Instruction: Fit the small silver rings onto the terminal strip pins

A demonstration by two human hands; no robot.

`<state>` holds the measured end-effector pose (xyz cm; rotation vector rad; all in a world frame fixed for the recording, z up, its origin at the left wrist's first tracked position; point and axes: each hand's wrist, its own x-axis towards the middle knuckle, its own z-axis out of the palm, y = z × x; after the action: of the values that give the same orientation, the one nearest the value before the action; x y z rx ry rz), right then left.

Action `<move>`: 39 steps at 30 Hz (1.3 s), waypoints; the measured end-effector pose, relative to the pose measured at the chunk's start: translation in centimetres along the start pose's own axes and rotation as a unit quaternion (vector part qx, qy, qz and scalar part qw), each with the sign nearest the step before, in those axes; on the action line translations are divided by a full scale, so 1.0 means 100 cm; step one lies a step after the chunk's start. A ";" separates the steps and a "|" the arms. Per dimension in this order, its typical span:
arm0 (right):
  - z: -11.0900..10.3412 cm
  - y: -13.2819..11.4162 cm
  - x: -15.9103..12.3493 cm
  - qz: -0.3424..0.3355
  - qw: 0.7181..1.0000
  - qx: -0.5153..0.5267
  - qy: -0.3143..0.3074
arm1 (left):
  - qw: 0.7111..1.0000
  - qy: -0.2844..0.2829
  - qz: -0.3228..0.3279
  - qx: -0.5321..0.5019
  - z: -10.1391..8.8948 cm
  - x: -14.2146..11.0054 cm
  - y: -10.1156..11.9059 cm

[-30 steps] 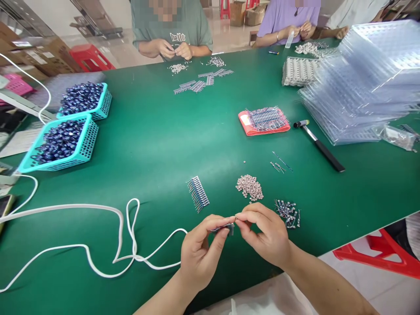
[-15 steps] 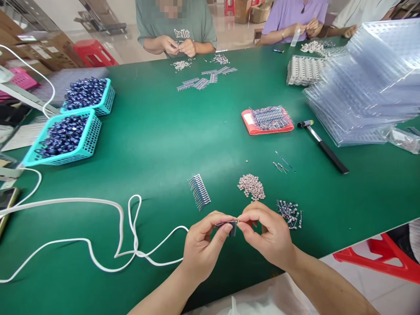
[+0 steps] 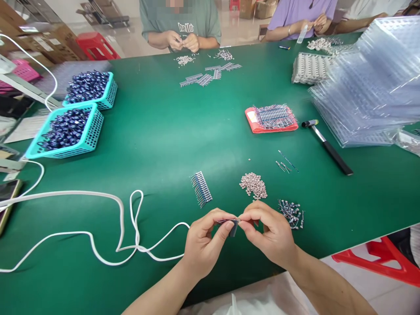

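Observation:
My left hand is closed, thumb and forefinger pinching a small dark strip of circuit boards with thin wires. At the strip's right end my right hand is closed in a fingertip pinch; what lies between those fingertips is too small to make out. Just beyond my hands is a pile of small round pinkish discs. A row of small boards with wire legs lies to its left. Right of my right hand is a heap of small separate wired parts.
A black-handled hammer lies beside a red pad bearing wired strips. Stacked clear plastic trays stand at the right. Turquoise baskets of dark blue parts and a white cable are at the left. Co-workers sit opposite.
The view has shifted slightly, so the table's things appear a little to the right. Both hands keep their pinch at the strip, which looks slightly more tilted.

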<state>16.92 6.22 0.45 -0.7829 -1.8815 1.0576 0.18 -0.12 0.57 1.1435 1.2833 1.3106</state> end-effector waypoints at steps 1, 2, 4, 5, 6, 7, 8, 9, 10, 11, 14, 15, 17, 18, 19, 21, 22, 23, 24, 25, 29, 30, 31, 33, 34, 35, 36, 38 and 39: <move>0.000 0.000 0.000 0.002 1.000 -0.001 0.000 | 1.000 -0.002 0.003 0.007 0.000 0.000 0.000; 0.000 0.000 0.000 0.005 1.000 -0.002 -0.002 | 1.000 -0.004 0.006 0.014 -0.001 0.000 0.000; -0.001 0.000 0.000 0.012 1.000 -0.002 -0.005 | 1.000 -0.006 0.012 0.028 -0.001 0.000 -0.001; -0.001 0.001 0.000 0.014 1.000 -0.002 -0.007 | 0.999 -0.006 0.016 0.034 -0.002 0.000 -0.001; -0.001 0.001 -0.001 0.015 1.000 -0.003 -0.009 | 0.999 -0.006 0.019 0.041 -0.002 0.000 -0.001; 0.000 0.002 -0.001 0.014 1.000 -0.005 -0.010 | 0.999 -0.006 0.020 0.047 -0.002 0.000 -0.001; 0.000 0.002 -0.002 0.010 1.000 -0.006 -0.011 | 0.998 -0.007 0.022 0.054 -0.002 0.000 -0.001; 0.000 0.002 -0.002 0.006 1.000 -0.007 -0.012 | 0.998 -0.007 0.023 0.059 -0.002 0.001 0.000; 0.000 0.003 -0.003 0.001 1.000 -0.008 -0.012 | 0.998 -0.008 0.023 0.063 -0.002 0.001 0.000; 0.000 0.003 -0.003 -0.003 1.000 -0.009 -0.013 | 0.998 -0.007 0.023 0.066 -0.002 0.001 0.001; 0.000 0.002 -0.002 0.000 1.000 -0.008 -0.014 | 0.997 -0.007 0.024 0.072 -0.002 0.002 0.002; 0.000 0.002 -0.002 0.004 1.000 -0.008 -0.015 | 0.997 -0.008 0.024 0.075 -0.002 0.002 0.002; -0.001 0.001 0.000 0.011 1.000 -0.009 -0.019 | 0.996 -0.010 0.028 0.083 -0.002 0.003 0.003; -0.001 0.001 0.000 0.012 1.000 -0.010 -0.020 | 0.996 -0.012 0.030 0.087 -0.002 0.003 0.003; -0.001 0.001 0.000 0.011 1.000 -0.012 -0.020 | 0.995 -0.013 0.034 0.093 -0.002 0.003 0.004; -0.001 0.001 0.000 0.007 1.000 -0.014 -0.018 | 0.994 -0.015 0.039 0.102 -0.003 0.004 0.004; -0.001 0.001 0.000 0.007 1.000 -0.015 -0.017 | 0.993 -0.016 0.042 0.105 -0.003 0.004 0.004; -0.001 0.001 0.000 0.008 1.000 -0.016 -0.017 | 0.993 -0.018 0.043 0.107 -0.003 0.004 0.004; -0.001 0.001 0.000 0.011 1.000 -0.016 -0.017 | 0.993 -0.019 0.045 0.108 -0.003 0.004 0.004; -0.001 0.001 0.000 0.015 1.000 -0.014 -0.018 | 0.993 -0.020 0.047 0.108 -0.003 0.004 0.004; -0.002 0.002 0.001 0.041 0.999 0.013 -0.031 | 0.993 -0.019 0.052 0.108 -0.004 0.004 0.004; -0.003 0.002 0.001 0.051 0.998 0.022 -0.036 | 0.993 -0.020 0.052 0.109 -0.004 0.004 0.004; -0.003 0.002 0.001 0.064 0.997 0.032 -0.042 | 0.993 -0.021 0.049 0.109 -0.004 0.004 0.004; -0.005 0.003 0.000 0.096 0.992 0.055 -0.056 | 0.994 -0.023 0.033 0.106 -0.004 0.004 0.005; -0.005 0.003 0.000 0.116 0.989 0.069 -0.064 | 0.995 -0.023 0.018 0.099 -0.004 0.004 0.005; -0.006 0.004 -0.001 0.137 0.984 0.086 -0.072 | 0.996 -0.023 0.000 0.087 -0.003 0.004 0.006; -0.007 0.004 -0.001 0.161 0.978 0.107 -0.080 | 0.997 -0.022 -0.020 0.071 -0.003 0.004 0.006; -0.007 0.006 -0.001 0.206 0.962 0.157 -0.093 | 0.998 -0.020 -0.055 0.035 -0.002 0.004 0.006; -0.007 0.006 -0.001 0.225 0.952 0.183 -0.096 | 0.997 -0.021 -0.068 0.020 -0.001 0.004 0.006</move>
<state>17.69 6.68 0.09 -0.9344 -1.6203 1.7651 0.03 0.24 1.14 1.0850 1.3379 1.1603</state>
